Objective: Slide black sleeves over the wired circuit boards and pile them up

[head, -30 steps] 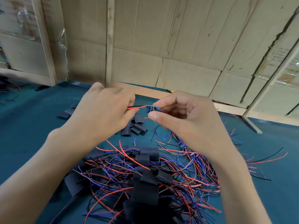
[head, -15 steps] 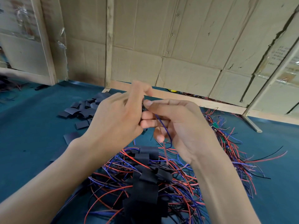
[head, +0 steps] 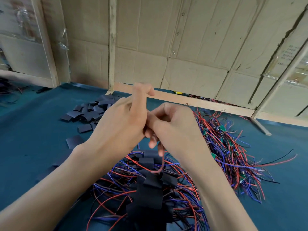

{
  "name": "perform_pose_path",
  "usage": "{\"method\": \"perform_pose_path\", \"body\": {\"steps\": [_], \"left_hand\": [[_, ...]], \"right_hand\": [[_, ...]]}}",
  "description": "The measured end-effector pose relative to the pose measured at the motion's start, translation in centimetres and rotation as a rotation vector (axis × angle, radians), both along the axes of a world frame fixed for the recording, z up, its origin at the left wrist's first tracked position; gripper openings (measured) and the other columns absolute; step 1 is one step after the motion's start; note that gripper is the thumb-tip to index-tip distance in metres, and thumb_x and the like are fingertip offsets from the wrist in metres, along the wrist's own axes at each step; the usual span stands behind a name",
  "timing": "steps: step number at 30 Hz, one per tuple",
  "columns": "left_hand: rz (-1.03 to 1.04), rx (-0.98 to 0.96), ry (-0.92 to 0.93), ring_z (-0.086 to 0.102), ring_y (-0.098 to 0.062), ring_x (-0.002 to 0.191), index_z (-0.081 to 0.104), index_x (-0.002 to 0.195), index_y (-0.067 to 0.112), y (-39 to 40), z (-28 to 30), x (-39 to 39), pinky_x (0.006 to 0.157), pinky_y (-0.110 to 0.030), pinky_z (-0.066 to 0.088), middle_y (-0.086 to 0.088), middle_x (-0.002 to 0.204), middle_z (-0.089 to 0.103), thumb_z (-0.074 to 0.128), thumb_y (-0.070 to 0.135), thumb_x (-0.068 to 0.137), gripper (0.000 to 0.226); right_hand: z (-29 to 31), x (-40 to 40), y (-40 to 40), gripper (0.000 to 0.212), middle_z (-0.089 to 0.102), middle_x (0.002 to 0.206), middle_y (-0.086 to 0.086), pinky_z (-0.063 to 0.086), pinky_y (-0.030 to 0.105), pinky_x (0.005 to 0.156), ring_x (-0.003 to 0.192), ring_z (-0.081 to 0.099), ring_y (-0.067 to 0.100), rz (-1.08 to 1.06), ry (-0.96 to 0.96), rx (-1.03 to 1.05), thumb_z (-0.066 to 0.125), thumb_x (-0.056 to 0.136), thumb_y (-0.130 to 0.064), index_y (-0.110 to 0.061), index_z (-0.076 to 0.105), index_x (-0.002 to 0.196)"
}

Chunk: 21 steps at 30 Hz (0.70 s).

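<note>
Since a second ago, the person's left hand [head: 123, 120] and right hand [head: 171, 129] have closed together and lifted, uncovering a loose heap of flat black sleeve pieces [head: 90, 112] at ten o'clock on the teal cloth-covered table [head: 33, 147]. The hands now meet above the table's middle, fingers curled and knuckles touching; whatever they pinch between them is hidden, so the grip on it cannot be told. A thin red wire [head: 160, 165] hangs from under the right hand's fingers and curls down toward six o'clock. Below it lies the pile of black-sleeved boards with red and blue wires [head: 150, 189], spreading across the near table. At three o'clock sits a tangle of bare green circuit boards with red, blue and black wires [head: 225, 147], well apart from the sleeve heap. Brown cardboard panels [head: 183, 47] wall the table's far edge.
</note>
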State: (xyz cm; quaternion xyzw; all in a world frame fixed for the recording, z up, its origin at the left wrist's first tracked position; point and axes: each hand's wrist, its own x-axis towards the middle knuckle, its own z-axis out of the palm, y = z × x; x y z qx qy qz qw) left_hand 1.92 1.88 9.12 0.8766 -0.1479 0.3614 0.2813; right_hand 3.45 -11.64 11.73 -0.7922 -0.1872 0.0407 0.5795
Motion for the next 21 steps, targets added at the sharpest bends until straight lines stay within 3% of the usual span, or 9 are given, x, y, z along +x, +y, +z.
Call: {"method": "perform_pose_path", "body": {"steps": [2,5,7,9,11,14,16,18,21], "left_hand": [[0.030,0.083,0.015,0.053,-0.018,0.061,0.024,0.117,0.025,0.2,-0.1,0.3,0.051,-0.037,0.044,0.009,0.063,0.048,0.053,-0.001,0.074,0.058],[0.071,0.233,0.069,0.047,-0.023,0.048,0.022,0.116,0.022,0.8,-0.2,0.8,0.043,-0.031,0.031,0.003,0.061,0.049,0.057,-0.003,0.071,0.062],[0.061,0.339,0.095,0.048,-0.026,0.042,0.022,0.115,0.021,0.7,-0.3,0.9,0.041,-0.028,0.025,0.003,0.056,0.047,0.056,0.000,0.073,0.058],[0.050,0.443,0.115,0.051,-0.027,0.040,0.022,0.113,0.019,0.0,-0.6,0.8,0.038,-0.027,0.026,0.009,0.050,0.038,0.058,0.007,0.079,0.051],[0.034,0.487,0.173,0.057,-0.029,0.048,0.019,0.114,0.021,-1.1,-1.3,0.4,0.044,-0.030,0.031,0.007,0.053,0.037,0.058,0.021,0.087,0.048],[-0.111,0.426,0.318,0.064,-0.030,0.067,0.015,0.112,0.025,-2.4,-2.3,-0.1,0.054,-0.036,0.038,0.002,0.067,0.051,0.053,0.036,0.094,0.043],[-0.252,0.330,0.476,0.065,-0.024,0.076,0.018,0.111,0.028,-2.8,-2.7,-0.2,0.065,-0.038,0.045,0.001,0.082,0.062,0.054,0.040,0.096,0.041],[-0.375,0.206,0.600,0.063,-0.016,0.081,0.020,0.108,0.032,-3.0,-3.1,-0.3,0.076,-0.036,0.048,0.006,0.091,0.065,0.059,0.038,0.095,0.042],[-0.392,0.142,0.581,0.061,-0.007,0.078,0.021,0.108,0.032,-3.4,-3.8,-0.3,0.074,-0.027,0.048,0.014,0.084,0.062,0.063,0.030,0.093,0.044]], "right_hand": [[0.0,0.2,-0.5,0.016,0.065,0.059,0.000,0.044,0.026,0.036,0.041,0.057,0.015,0.054,-0.019,-0.062,0.064,0.094,-0.016,-0.013,0.065,0.079],[0.5,0.5,-2.0,0.015,0.067,0.071,0.002,0.048,0.027,0.040,0.044,0.057,0.014,0.217,-0.025,-0.194,0.063,0.095,-0.013,-0.022,0.074,0.089],[0.8,1.0,-3.1,0.016,0.069,0.071,0.001,0.045,0.023,0.047,0.047,0.051,0.006,0.255,-0.133,-0.353,0.066,0.093,-0.018,-0.029,0.078,0.091],[1.0,1.5,-3.8,0.012,0.070,0.068,-0.003,0.044,0.024,0.059,0.056,0.052,0.003,0.264,-0.249,-0.479,0.070,0.089,-0.019,-0.025,0.079,0.087],[1.0,1.7,-4.1,0.009,0.072,0.070,0.002,0.049,0.029,0.063,0.061,0.059,0.009,0.306,-0.233,-0.529,0.068,0.082,-0.014,-0.016,0.076,0.080],[0.9,1.8,-4.9,0.013,0.073,0.075,0.008,0.054,0.025,0.057,0.059,0.062,0.012,0.410,-0.084,-0.613,0.059,0.084,-0.005,-0.006,0.071,0.079],[0.6,2.1,-5.5,0.017,0.074,0.077,0.010,0.059,0.032,0.064,0.064,0.067,0.019,0.450,-0.016,-0.658,0.057,0.086,0.004,-0.004,0.070,0.081],[0.4,2.4,-5.7,0.018,0.075,0.077,0.009,0.056,0.027,0.065,0.064,0.065,0.013,0.475,0.012,-0.687,0.060,0.085,0.004,-0.008,0.072,0.080],[0.2,2.6,-5.6,0.024,0.072,0.067,0.001,0.051,0.020,0.065,0.061,0.064,0.010,0.490,0.045,-0.644,0.064,0.082,0.004,-0.015,0.073,0.071]]}}
